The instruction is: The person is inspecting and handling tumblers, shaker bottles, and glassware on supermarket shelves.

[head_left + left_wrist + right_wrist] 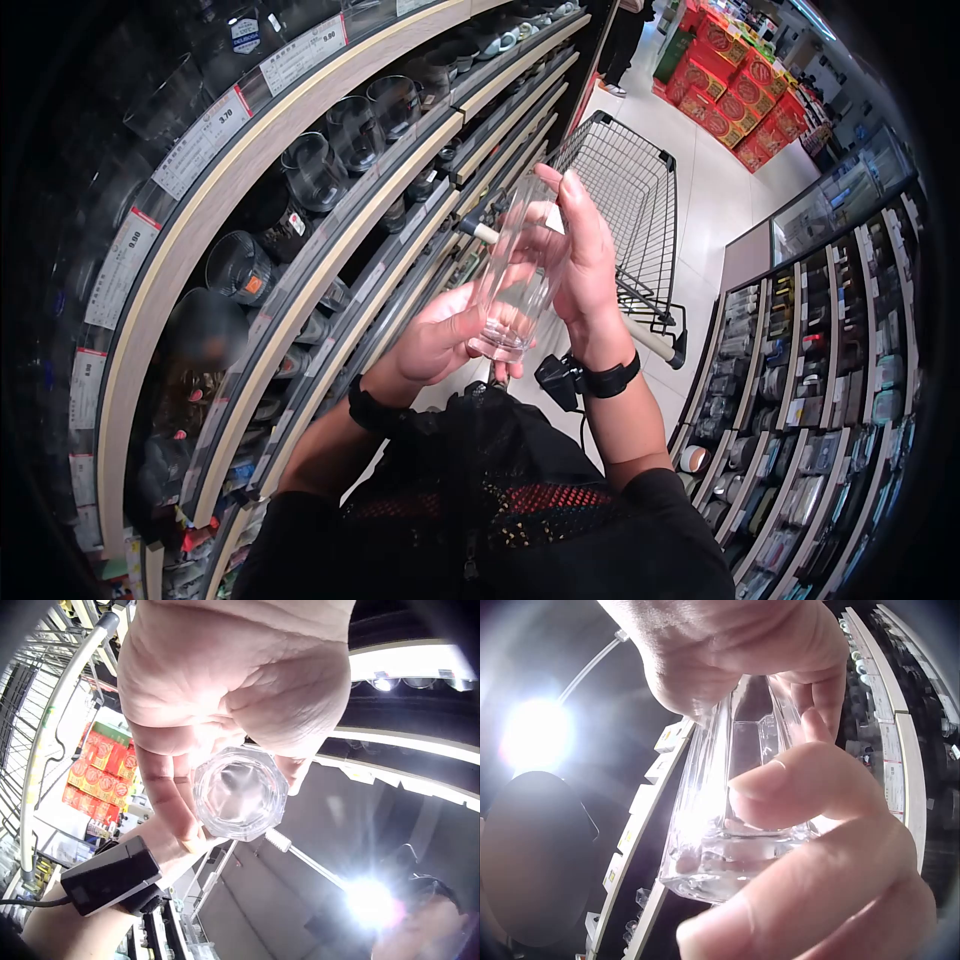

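Observation:
A clear, tall drinking glass [512, 290] with a faceted body is held tilted between both hands, its thick base toward the wearer. The left hand [440, 335] has its thumb and fingers around the lower part. Higher up, the right hand [585, 265] holds the glass's side near the rim, fingers behind it. The left wrist view shows the octagonal base of the glass [240, 793] below the left palm [232, 675]. Under the right palm [735, 652], the right wrist view shows the glass [727, 859] with the left hand's fingers [817, 847] across its front.
Shelves [290, 190] with glassware and price tags run along the left. A wire shopping cart [630, 200] stands just beyond the hands. More stocked shelves [800, 400] are on the right, stacked red boxes [725, 90] farther back, and a person's dark-clothed legs [622, 50] at the top.

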### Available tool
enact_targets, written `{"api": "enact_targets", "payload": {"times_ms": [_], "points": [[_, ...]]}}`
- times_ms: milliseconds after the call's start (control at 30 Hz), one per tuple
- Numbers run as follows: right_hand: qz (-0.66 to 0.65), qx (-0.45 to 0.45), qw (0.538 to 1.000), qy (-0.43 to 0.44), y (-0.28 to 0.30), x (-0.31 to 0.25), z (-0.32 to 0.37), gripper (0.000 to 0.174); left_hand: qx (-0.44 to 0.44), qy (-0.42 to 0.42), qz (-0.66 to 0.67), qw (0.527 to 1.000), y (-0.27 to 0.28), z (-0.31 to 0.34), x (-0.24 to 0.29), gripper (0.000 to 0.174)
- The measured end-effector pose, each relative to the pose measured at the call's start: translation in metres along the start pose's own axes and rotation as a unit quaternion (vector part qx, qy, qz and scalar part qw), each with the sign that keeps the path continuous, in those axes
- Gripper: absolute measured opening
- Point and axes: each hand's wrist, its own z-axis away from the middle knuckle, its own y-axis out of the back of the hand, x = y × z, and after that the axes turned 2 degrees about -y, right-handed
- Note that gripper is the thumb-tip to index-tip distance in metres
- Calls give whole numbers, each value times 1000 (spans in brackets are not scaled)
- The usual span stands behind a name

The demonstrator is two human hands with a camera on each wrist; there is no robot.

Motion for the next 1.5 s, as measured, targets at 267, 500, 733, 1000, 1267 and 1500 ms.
{"api": "enact_targets", "payload": {"times_ms": [267,500,733,1000,1267,1500], "points": [[66,-4,998,22,24,0,6,57,120,15,-164,979,-20,1,16,72],[-85,18,996,-32,31,26,1,66,140,-88,-301,939,-40,0,17,83],[-330,-3,925,-186,27,57,9,70,176,-70,-358,914,-42,-11,29,46],[-434,-110,871,-202,37,56,17,75,189,-89,-367,906,-44,-15,22,57],[-381,-45,900,-208,31,57,21,75,211,-79,-342,913,-50,-11,23,43],[-307,19,934,-184,23,62,21,71,230,-61,-435,868,-46,-6,18,56]]}}
